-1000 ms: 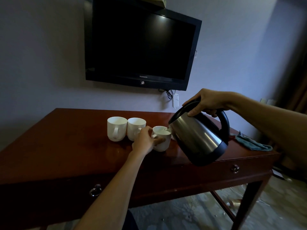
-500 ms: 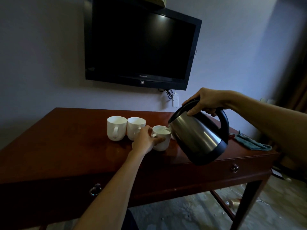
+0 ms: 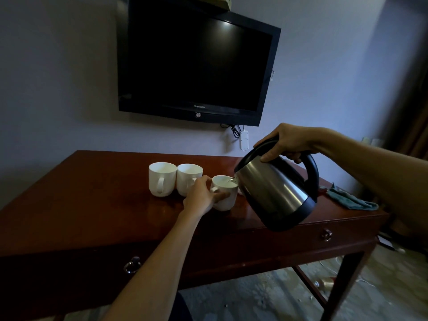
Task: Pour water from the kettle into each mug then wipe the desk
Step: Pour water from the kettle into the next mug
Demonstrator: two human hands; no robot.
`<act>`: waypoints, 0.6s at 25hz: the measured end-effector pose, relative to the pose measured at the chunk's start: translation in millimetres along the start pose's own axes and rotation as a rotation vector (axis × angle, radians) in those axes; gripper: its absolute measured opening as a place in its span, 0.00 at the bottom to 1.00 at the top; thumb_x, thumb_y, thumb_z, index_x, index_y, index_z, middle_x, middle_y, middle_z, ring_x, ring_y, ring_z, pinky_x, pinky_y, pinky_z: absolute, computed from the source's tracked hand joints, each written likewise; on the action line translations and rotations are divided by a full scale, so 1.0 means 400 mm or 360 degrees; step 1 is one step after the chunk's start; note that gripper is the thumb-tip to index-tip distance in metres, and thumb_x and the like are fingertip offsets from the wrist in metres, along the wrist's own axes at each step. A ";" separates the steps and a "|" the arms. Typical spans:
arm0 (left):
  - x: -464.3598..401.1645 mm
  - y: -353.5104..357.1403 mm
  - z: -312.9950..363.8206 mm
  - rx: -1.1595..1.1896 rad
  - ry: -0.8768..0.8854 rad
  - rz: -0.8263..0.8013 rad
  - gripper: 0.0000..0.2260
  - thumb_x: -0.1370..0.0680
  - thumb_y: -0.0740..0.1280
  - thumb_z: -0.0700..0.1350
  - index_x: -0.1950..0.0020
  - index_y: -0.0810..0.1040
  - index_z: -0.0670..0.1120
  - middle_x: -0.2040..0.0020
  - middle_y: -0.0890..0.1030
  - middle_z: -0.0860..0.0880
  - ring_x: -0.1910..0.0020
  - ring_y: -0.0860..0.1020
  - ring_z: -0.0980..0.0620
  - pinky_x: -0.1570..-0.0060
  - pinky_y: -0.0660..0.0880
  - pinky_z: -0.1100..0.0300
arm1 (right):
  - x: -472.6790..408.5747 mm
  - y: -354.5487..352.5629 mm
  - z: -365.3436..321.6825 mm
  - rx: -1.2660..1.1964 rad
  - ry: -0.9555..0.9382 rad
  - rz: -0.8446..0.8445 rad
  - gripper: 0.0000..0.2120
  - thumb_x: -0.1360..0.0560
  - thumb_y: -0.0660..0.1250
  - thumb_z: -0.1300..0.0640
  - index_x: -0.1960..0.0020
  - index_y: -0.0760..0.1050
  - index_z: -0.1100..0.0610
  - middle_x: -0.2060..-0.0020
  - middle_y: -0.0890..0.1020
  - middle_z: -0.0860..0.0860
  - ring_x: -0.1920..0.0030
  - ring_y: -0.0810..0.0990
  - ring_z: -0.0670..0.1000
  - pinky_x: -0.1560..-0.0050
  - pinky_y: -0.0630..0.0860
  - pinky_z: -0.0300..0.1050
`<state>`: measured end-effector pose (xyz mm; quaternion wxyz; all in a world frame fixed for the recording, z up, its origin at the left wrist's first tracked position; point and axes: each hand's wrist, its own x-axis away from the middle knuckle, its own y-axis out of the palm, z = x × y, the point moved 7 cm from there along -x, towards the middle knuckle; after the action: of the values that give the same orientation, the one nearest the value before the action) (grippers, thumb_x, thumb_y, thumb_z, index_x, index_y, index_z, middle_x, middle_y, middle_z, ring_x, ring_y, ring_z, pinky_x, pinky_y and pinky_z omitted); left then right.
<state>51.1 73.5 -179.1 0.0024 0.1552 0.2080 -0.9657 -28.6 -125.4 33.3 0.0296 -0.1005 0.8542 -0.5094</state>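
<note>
The room was dim, and the left hand [image 3: 201, 197] covered the near side and handle of the right mug [image 3: 225, 192], so how its fingers sat on that handle could not be made out. That hand was wrapped around the mug, which stood on the dark wooden worktop [image 3: 97, 205]. The right hand [image 3: 286, 142] was closed around the black handle of the steel kettle [image 3: 275, 192], held in the air and tipped left, spout right over the mug's rim. A thin gleam showed at the spout; the water level inside was too dark to judge. Two more white mugs, the left mug [image 3: 161, 178] and the middle mug [image 3: 188, 179], stood touching just left of the held one. A teal cloth [image 3: 349, 199] lay crumpled at the worktop's right end, partly cut off behind the right forearm.
</note>
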 end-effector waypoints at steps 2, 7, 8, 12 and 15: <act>0.005 -0.003 0.005 -0.0016 -0.0007 0.0003 0.33 0.41 0.79 0.69 0.44 0.77 0.53 0.53 0.84 0.52 0.50 0.82 0.49 0.47 0.81 0.43 | 0.001 -0.001 0.000 0.0004 0.0006 0.0003 0.20 0.29 0.78 0.58 0.38 0.83 0.53 0.78 0.67 0.50 0.76 0.62 0.50 0.76 0.68 0.41; 0.003 0.000 0.000 0.0013 -0.0024 -0.0005 0.36 0.44 0.78 0.71 0.44 0.77 0.53 0.53 0.84 0.51 0.50 0.83 0.49 0.47 0.81 0.43 | 0.005 0.002 0.001 -0.0025 0.0004 0.0010 0.20 0.29 0.78 0.59 0.38 0.83 0.53 0.78 0.66 0.50 0.76 0.61 0.50 0.77 0.67 0.41; 0.004 -0.002 0.001 0.0013 -0.0025 0.0005 0.37 0.45 0.76 0.72 0.44 0.77 0.53 0.54 0.84 0.51 0.51 0.83 0.49 0.48 0.81 0.43 | 0.005 0.002 0.002 -0.0029 0.0004 0.0009 0.20 0.29 0.78 0.59 0.38 0.83 0.53 0.77 0.66 0.50 0.76 0.61 0.50 0.77 0.67 0.40; 0.015 -0.007 0.019 -0.0016 -0.0016 0.0011 0.28 0.37 0.81 0.63 0.45 0.75 0.54 0.54 0.83 0.50 0.50 0.82 0.47 0.47 0.80 0.42 | 0.004 0.002 0.003 -0.0020 -0.0004 0.0003 0.20 0.29 0.78 0.59 0.38 0.83 0.53 0.76 0.67 0.51 0.75 0.62 0.50 0.77 0.68 0.41; 0.011 -0.005 0.019 -0.0017 -0.0016 0.0020 0.26 0.34 0.82 0.58 0.43 0.76 0.51 0.52 0.83 0.50 0.48 0.82 0.47 0.45 0.80 0.43 | 0.004 0.002 0.002 -0.0020 -0.0005 0.0005 0.19 0.29 0.78 0.59 0.39 0.83 0.53 0.75 0.66 0.52 0.74 0.61 0.51 0.77 0.67 0.41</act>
<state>44.4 72.6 -173.0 0.0104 0.1517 0.2121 -0.9654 -30.1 -126.0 32.4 0.0312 -0.1001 0.8574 -0.5038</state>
